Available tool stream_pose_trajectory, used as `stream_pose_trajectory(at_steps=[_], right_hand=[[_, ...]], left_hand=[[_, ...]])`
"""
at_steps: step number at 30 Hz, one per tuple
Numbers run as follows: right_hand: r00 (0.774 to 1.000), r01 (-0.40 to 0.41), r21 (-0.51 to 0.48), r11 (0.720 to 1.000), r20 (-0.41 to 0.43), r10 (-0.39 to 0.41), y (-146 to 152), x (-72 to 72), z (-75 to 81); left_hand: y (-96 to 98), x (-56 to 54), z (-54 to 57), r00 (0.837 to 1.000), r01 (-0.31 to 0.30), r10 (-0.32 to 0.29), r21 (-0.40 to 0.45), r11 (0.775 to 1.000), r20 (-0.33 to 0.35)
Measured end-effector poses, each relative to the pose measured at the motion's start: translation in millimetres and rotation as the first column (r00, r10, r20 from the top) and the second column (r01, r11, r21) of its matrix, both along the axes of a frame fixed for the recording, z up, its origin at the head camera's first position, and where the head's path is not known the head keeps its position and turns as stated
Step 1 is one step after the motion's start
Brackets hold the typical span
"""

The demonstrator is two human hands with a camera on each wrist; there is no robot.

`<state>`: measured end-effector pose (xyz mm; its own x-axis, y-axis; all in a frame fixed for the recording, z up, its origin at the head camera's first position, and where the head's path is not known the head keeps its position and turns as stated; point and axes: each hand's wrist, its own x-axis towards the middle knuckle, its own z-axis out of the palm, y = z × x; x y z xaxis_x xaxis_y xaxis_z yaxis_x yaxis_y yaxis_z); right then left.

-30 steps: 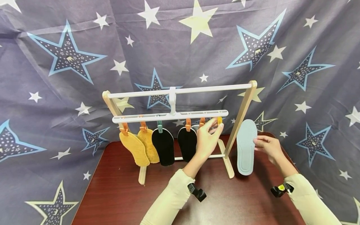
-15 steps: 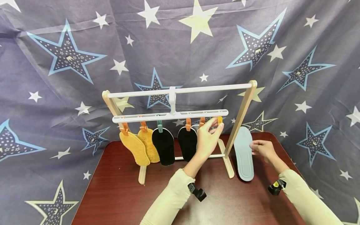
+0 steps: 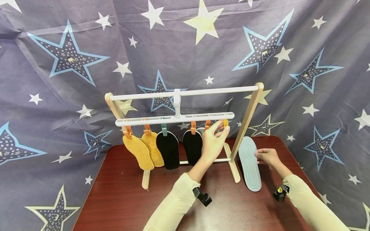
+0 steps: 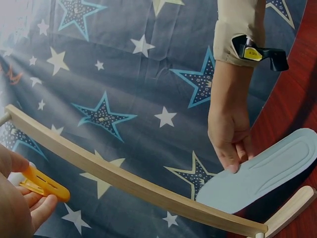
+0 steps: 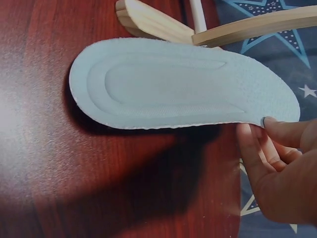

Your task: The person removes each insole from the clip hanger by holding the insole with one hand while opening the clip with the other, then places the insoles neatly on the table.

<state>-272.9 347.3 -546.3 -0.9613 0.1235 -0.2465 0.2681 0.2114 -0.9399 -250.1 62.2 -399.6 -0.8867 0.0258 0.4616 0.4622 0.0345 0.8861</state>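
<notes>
My left hand (image 3: pixel 212 141) pinches a yellow clothespin (image 3: pixel 225 124) at the right end of a white hanger bar (image 3: pixel 205 117). In the left wrist view that clothespin (image 4: pixel 47 184) sits between thumb and fingers. To the right of the rack, my right hand (image 3: pixel 268 157) pinches the edge of a pale blue insole (image 3: pixel 250 165) near its wide end; the heel points down toward me. In the right wrist view the insole (image 5: pixel 163 87) casts a shadow on the table. Two yellow insoles (image 3: pixel 137 152) and two black insoles (image 3: pixel 167 150) hang from clothespins. My left hand partly hides the right black one.
A wooden rack with a white top rod (image 3: pixel 214 91) carries the hanger. Its right post (image 3: pixel 247 123) stands between my hands, with a wooden foot (image 3: pixel 234 171) on the red-brown table (image 3: pixel 121 199). Starry cloth (image 3: pixel 179 38) hangs behind. Orange clothespins (image 3: pixel 193 127) line the bar.
My right hand has lowered the pale blue insole and moved it slightly left, tilting its top leftward. The left hand stays at the yellow clothespin.
</notes>
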Motion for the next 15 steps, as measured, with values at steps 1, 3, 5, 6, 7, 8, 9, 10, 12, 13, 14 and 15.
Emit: stream_pose_trajectory(at_steps=[1, 3, 5, 6, 7, 8, 9, 10, 12, 13, 14, 15], right_hand=[[1.000, -0.003, 0.014, 1.000, 0.006, 0.003, 0, 0.1, -1.6], [1.000, -0.008, 0.036, 0.999, 0.020, 0.008, 1, 0.5, -4.2], [0.999, -0.016, 0.058, 0.998, 0.029, 0.015, 1, 0.9, -6.5], [0.999, -0.017, 0.063, 0.998, 0.034, 0.015, 1, 1.1, -7.6], [0.999, -0.016, 0.069, 0.998, 0.035, 0.014, 1, 1.2, -8.5], [0.999, -0.020, 0.073, 0.997, 0.035, 0.018, 0, 1.4, -9.4], [0.999, -0.021, 0.075, 0.997, 0.033, 0.019, 0, 1.5, -10.3], [0.999, -0.023, 0.077, 0.997, 0.032, 0.021, 0, 1.7, -11.2], [0.999, -0.028, 0.078, 0.997, 0.030, 0.026, -1, 2.1, -12.7], [0.999, -0.030, 0.079, 0.996, 0.031, 0.027, -2, 2.4, -13.4], [0.999, -0.032, 0.081, 0.996, 0.031, 0.030, -2, 2.7, -14.2], [0.999, -0.032, 0.084, 0.996, 0.032, 0.029, -2, 2.9, -14.8]], left_hand=[[0.0, 0.0, 0.0, 1.000, 0.000, 0.000, -0.001, 1.000, -0.003], [0.0, -0.2, -0.1, 1.000, -0.003, 0.003, -0.007, 1.000, -0.011], [0.1, -0.5, -0.5, 1.000, -0.007, 0.007, -0.016, 1.000, -0.028], [0.2, -0.7, -0.7, 1.000, -0.008, 0.007, -0.019, 1.000, -0.031], [0.2, -0.8, -0.8, 0.999, -0.008, 0.008, -0.021, 1.000, -0.033], [0.3, -0.9, -0.8, 0.999, -0.009, 0.008, -0.024, 1.000, -0.037], [0.2, -1.0, -0.8, 0.999, -0.007, 0.006, -0.024, 1.000, -0.038], [0.2, -1.0, -0.6, 0.999, -0.005, 0.004, -0.021, 1.000, -0.038], [0.0, -0.7, 0.1, 1.000, 0.004, -0.004, -0.012, 1.000, -0.025], [-0.1, -0.4, 0.5, 1.000, 0.006, -0.006, -0.008, 1.000, -0.023], [-0.2, 0.0, 0.8, 1.000, 0.008, -0.008, -0.005, 1.000, -0.020], [-0.4, 0.5, 1.2, 1.000, 0.010, -0.010, 0.000, 1.000, -0.013]])
